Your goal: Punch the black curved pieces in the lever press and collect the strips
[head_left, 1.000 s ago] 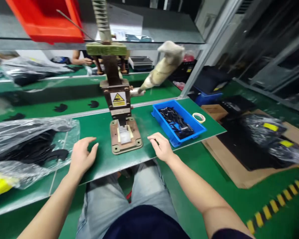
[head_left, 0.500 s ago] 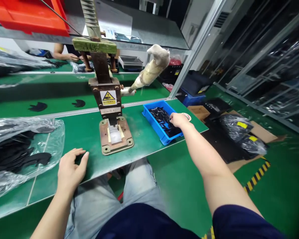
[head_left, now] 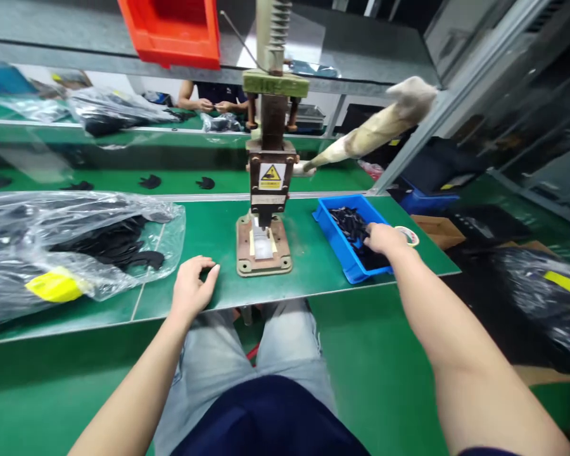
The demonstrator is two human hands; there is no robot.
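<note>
My right hand (head_left: 384,240) reaches into the blue bin (head_left: 335,244) on the right of the bench. Its fingers are drawn together at the small black parts (head_left: 349,223) heaped inside; what they pinch is hidden. At the bench's front edge rests my left hand (head_left: 194,285), thumb and fingers apart, holding nothing. Between both hands stands a hand press (head_left: 270,171) with a warning label and a wrapped lever (head_left: 370,133) out to the right. Under its ram, the base plate (head_left: 265,263) carries a pale metal fixture (head_left: 263,244).
Left of my left hand lies a clear plastic bag (head_left: 171,231) of black curved pieces. A tape roll (head_left: 407,236) sits beside the bin. Beyond the press, a strip holds several black pieces (head_left: 150,182). Another person's hands (head_left: 213,106) work across the bench. An orange-red bin (head_left: 173,35) is overhead.
The view has swung left, so the bench and press appear farther right. My right hand stays in the blue bin and my left hand stays by the bench edge.
</note>
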